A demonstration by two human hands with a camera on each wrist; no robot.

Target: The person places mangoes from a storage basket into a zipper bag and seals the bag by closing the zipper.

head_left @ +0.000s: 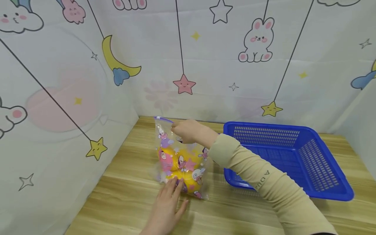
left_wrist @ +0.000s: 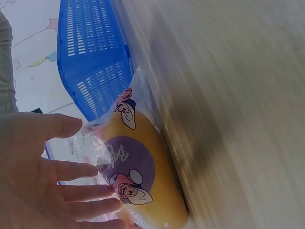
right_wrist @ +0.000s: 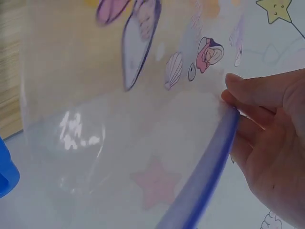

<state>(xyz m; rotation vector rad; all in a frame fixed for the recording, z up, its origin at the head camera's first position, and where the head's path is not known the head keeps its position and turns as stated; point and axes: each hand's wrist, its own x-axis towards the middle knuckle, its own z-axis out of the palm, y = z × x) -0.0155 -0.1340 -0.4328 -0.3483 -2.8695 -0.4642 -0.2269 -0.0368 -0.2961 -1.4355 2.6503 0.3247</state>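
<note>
A clear zip bag with cartoon prints stands on the table, yellow-orange rounded contents showing through its lower part. Along its top runs a purple-blue zip strip, with a pale slider near the left corner. My right hand pinches the top edge by the strip between thumb and fingers, seen closely in the right wrist view. At the bag's lower front, my left hand touches the plastic with extended fingers. What exactly the contents are, the prints partly hide.
A blue plastic basket with slotted walls stands to the right, partly behind the right sleeve. The wood-grain table meets white cloth walls with cartoon prints at the back and both sides.
</note>
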